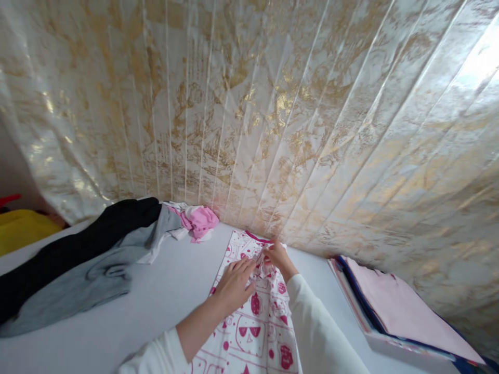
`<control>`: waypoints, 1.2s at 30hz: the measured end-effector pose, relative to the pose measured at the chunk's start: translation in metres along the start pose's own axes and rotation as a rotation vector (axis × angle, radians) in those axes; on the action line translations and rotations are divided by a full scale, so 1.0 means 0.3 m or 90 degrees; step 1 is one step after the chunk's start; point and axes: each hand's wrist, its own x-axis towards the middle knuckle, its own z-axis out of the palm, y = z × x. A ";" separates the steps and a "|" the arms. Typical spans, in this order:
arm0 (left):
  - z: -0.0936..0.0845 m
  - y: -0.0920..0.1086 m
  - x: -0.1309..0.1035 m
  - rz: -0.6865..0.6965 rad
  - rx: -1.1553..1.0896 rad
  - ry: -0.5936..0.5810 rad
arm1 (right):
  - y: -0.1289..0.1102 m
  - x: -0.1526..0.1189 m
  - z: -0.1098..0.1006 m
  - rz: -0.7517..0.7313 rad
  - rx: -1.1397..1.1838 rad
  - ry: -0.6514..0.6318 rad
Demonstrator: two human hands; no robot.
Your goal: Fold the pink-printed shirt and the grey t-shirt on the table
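Right in front of us, the white garment with pink print (249,332) lies on the pale surface (167,306), its long axis running away from us, its near part dropping out of view at the bottom and its pink-edged neckline (259,238) up at the far end, close by the curtain (249,119). And here's the relation that counts: our right hand (276,257) is the nearer one to that neckline, set at the garment's far right, fingers bent in at a small bunch of cloth; whether they have closed on it, we cannot tell. Our left hand (234,285) sits a little nearer to us, open, palm down, its fingers lying across the print and pointing towards the same bunch. So the bunched cloth is between our two sets of fingers, just short of the neckline, and our forearms come in from either side of the garment's length.

Outward now, over to our left: a crumpled pink piece (202,221), then grey clothing (93,275) with black clothing (81,244) beside it. Across on our right, well apart from our hands, a folded stack with light pink on top (401,301) rests near the curtain's foot.
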 end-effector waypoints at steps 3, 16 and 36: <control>-0.003 -0.003 -0.002 0.000 -0.014 0.004 | 0.033 -0.083 -0.068 -0.030 0.036 -0.014; -0.046 0.077 -0.044 0.086 -0.013 -0.042 | 0.311 -0.729 -0.074 -0.255 -0.265 0.022; -0.160 0.243 -0.394 0.322 -0.113 -0.104 | 0.289 -0.852 -0.041 -0.284 -0.038 0.075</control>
